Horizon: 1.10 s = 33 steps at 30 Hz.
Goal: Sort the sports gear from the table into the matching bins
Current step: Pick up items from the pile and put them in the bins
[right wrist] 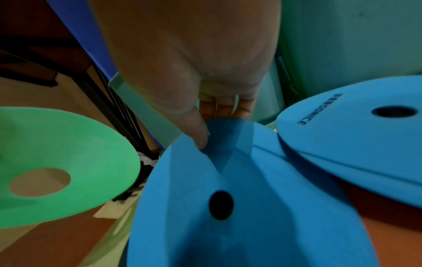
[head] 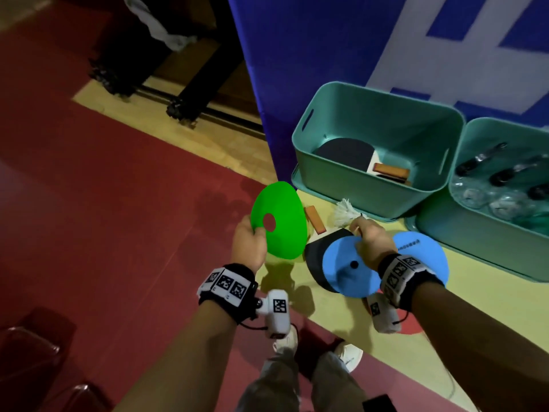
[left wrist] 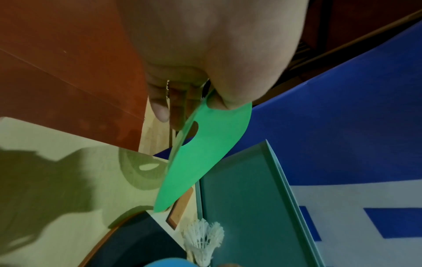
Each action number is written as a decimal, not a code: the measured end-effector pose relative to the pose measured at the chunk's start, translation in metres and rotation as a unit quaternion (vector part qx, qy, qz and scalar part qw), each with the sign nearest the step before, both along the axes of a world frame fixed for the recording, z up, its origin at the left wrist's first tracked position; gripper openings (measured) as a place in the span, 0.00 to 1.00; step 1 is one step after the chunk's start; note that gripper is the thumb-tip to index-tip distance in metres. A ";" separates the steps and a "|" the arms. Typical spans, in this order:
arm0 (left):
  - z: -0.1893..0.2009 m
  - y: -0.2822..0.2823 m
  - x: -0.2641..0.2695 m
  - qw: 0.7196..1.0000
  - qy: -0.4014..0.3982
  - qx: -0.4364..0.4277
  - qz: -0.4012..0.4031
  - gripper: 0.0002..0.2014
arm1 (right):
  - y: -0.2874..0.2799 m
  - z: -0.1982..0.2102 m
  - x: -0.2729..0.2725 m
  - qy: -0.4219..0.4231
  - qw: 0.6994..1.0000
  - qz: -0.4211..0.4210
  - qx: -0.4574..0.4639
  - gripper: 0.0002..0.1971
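Cones in both grips: my left hand [head: 249,239] pinches the green flat plastic disc cone [head: 279,221] above the table [head: 463,316] edge, my right hand [head: 375,239] pinches a blue one [head: 346,273]. Next, I judge, find their bin.

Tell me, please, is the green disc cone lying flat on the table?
No, the left hand pinches the green disc cone by its rim and holds it tilted above the table.

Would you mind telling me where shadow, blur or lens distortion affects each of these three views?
Head view: the edges bend from the wide lens, and the hands cast dark shadows on the table. Left wrist view: a sharp shadow of the green disc falls on the tabletop. Right wrist view: dim and soft, with the near blue disc blurred.
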<state>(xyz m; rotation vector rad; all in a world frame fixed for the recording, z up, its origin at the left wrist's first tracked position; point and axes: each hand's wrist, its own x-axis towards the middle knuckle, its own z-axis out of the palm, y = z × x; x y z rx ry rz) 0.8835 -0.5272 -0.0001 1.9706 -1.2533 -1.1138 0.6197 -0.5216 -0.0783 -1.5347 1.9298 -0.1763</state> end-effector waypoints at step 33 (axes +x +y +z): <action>0.091 0.052 -0.191 0.893 0.134 -0.107 -0.417 0.16 | 0.266 0.207 -0.088 0.005 0.783 -0.539 -0.311 0.07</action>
